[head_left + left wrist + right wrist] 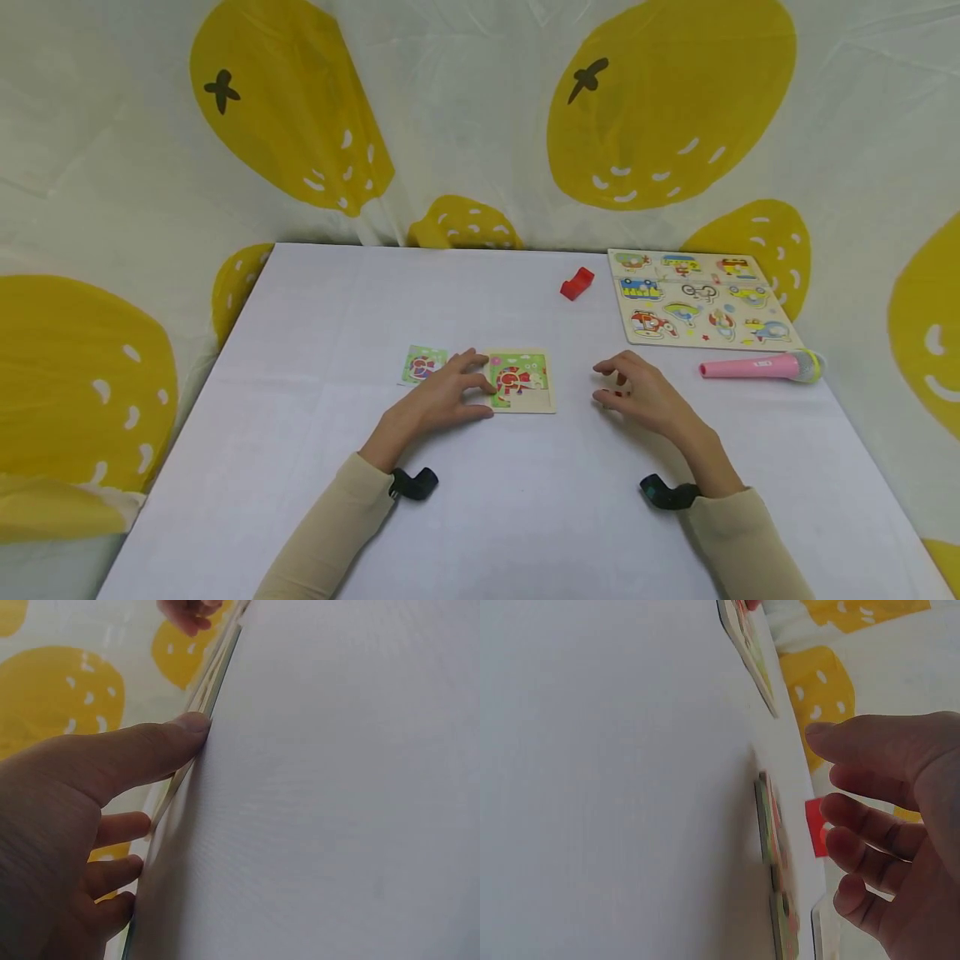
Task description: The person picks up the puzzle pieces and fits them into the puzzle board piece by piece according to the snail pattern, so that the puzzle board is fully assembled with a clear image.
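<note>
A small square jigsaw board [551, 402] with a pale wooden border lies mid-table, its red and green picture partly filled, with bare wood at the lower right. My left hand [444, 393] rests against its left side, fingers spread along the edge and thumb at the near corner. The thumb touches the board's edge [219, 671] in the left wrist view. A small picture card [424, 363] lies partly behind that hand. To the right, my right hand [645, 392] hovers with loosely bent fingers, holding nothing. Below it, jigsaw pieces [767, 817] lie on the table, mostly hidden in the head view.
At the back right lies a larger wooden peg puzzle [637, 332] with vehicle pictures. A pink toy microphone [750, 367] is in front of it. Toward the back stands a small red block [577, 284]. Behind the white table [525, 517] hangs a fruit-print cloth [465, 125].
</note>
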`<state>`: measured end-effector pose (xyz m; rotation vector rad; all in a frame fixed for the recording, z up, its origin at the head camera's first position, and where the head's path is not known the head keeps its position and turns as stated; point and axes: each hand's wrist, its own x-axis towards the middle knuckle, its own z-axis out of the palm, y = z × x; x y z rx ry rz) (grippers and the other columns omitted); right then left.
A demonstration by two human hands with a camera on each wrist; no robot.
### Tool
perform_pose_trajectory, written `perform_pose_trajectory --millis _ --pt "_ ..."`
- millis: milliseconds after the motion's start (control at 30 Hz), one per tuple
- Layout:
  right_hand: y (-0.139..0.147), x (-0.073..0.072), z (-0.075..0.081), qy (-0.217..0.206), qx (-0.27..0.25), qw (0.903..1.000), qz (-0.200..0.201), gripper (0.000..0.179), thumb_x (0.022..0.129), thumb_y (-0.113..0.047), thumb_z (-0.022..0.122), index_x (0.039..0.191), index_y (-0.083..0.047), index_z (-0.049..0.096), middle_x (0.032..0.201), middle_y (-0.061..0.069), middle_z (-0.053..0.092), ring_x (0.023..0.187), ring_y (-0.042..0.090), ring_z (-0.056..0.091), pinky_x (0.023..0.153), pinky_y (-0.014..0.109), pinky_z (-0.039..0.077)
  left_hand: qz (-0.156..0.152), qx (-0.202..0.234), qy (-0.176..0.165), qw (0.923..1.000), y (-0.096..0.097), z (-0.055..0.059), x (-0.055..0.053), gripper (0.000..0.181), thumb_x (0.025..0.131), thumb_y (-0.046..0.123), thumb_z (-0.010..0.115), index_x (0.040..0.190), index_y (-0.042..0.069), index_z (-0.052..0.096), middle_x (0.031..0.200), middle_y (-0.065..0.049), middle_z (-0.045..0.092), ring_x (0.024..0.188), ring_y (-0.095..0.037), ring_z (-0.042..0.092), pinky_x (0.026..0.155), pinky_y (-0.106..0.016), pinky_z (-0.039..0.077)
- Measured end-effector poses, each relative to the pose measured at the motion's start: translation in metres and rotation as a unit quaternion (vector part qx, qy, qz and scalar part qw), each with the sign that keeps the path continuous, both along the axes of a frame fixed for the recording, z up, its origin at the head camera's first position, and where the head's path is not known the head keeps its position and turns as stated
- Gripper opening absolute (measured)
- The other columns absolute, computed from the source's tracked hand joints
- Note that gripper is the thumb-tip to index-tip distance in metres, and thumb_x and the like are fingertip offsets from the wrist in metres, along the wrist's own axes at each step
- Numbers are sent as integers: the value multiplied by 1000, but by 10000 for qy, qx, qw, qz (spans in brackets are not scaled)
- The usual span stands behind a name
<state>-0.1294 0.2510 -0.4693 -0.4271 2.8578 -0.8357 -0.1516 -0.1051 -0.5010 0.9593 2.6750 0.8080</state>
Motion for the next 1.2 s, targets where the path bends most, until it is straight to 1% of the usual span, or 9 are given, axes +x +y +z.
perform_pose_trajectory --millis 233,400,567,667,900,1100,1200 --pt "17 7 -3 -73 125 9999 28 39 87 -22 78 122 -8 68 108 6 61 91 19 53 72 21 49 40 -48 -19 10000 0 0 0 32 88 42 76 115 25 74 155 -5 44 154 -30 25 126 -47 25" --pt "22 10 -5 -198 201 9995 106 35 87 -21 78 120 -10 70 109 5 62 95 19 55 78 24 51 42 -31 -28 10000 0 2 0 32 88 41 76 115 25 74 154 -6 45 154 -30 25 125 -47 26" --pt "24 11 -8 -183 209 9994 203 31 89 -17 76 119 -11 71 108 4 63 97 17 56 82 27 53 56 -12 -27 10000 0 3 1 32 88 41 76 115 25 74 154 -6 45 154 -30 26 125 -47 26" --pt "24 11 -8 -202 217 9994 179 32 89 -17 76 120 -11 71 108 4 62 96 17 56 81 25 53 49 -16 -26 10000 0 2 1 32 88 41 76 115 25 74 155 -6 45 154 -30 26 125 -47 26" --pt "24 10 -8 -247 205 9994 141 32 89 -16 76 119 -12 70 102 4 58 90 17 52 72 21 47 60 -33 -33 10000 1 0 1 31 88 41 76 115 26 74 155 -5 44 154 -30 25 126 -47 25" --pt "23 9 -8 -128 187 9996 151 25 92 -10 71 117 -10 69 105 4 66 91 16 55 76 22 50 44 -19 24 10000 1 -1 0 30 87 40 77 113 25 74 154 -6 45 154 -29 26 128 -44 20" --pt "22 8 -7 -86 175 9997 135 22 95 -7 66 116 -10 69 105 3 69 91 16 56 77 23 51 45 4 55 10000 1 -2 0 29 87 40 77 112 26 74 153 -6 45 154 -29 26 128 -44 20"
